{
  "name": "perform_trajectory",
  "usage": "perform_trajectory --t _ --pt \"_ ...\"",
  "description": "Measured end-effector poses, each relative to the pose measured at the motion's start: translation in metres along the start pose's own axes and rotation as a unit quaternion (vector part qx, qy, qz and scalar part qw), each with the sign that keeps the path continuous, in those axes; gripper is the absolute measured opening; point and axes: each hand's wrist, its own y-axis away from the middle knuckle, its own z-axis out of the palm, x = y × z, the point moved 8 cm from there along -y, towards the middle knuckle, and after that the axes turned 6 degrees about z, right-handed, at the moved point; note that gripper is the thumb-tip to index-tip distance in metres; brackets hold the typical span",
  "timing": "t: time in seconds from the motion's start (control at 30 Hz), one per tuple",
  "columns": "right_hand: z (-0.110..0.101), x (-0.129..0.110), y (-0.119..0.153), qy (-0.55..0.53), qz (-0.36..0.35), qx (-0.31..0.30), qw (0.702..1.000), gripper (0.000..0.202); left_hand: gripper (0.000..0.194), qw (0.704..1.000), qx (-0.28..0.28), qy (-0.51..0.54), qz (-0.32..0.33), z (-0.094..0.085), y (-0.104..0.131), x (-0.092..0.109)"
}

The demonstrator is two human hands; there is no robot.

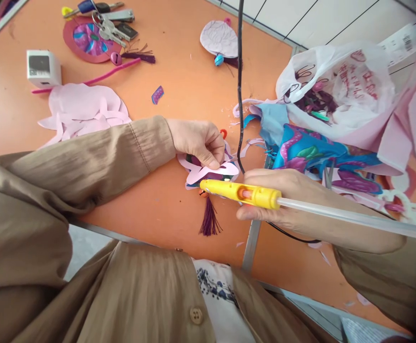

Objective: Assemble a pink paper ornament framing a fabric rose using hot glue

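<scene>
My left hand (201, 140) pinches the edge of a pale pink cut-out strip (201, 177) between thumb and fingers. Under the strip lies a layered pink and dark patterned ornament piece, mostly covered by the hand, with a red loop (223, 133) at its top. A dark purple tassel (210, 220) hangs from its lower edge beside a small orange bell. My right hand (282, 186) is closed around a yellow hot glue gun (225, 189), its tip over the strip's lower edge. A long translucent glue stick (336, 214) sticks out of the gun's back.
A black cord (240, 85) crosses the orange table. At the right are a white plastic bag (358, 90), blue patterned fabric (311, 147) and scissors (329, 175). Pink cut-outs (86, 107), a white cube (44, 68), keys (110, 31) and a round ornament (74, 40) lie left.
</scene>
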Motion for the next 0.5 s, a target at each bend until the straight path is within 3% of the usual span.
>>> perform_trajectory --t 0.27,0.5 --pt "0.005 -0.005 0.002 0.012 -0.01 -0.003 1.0 0.048 0.034 1.0 0.0 -0.002 0.011 0.0 -0.001 0.004" --pt "-0.007 0.003 0.012 -0.022 -0.005 0.034 0.999 0.051 0.03 1.0 0.018 -0.002 0.0 -0.002 0.0 0.0"
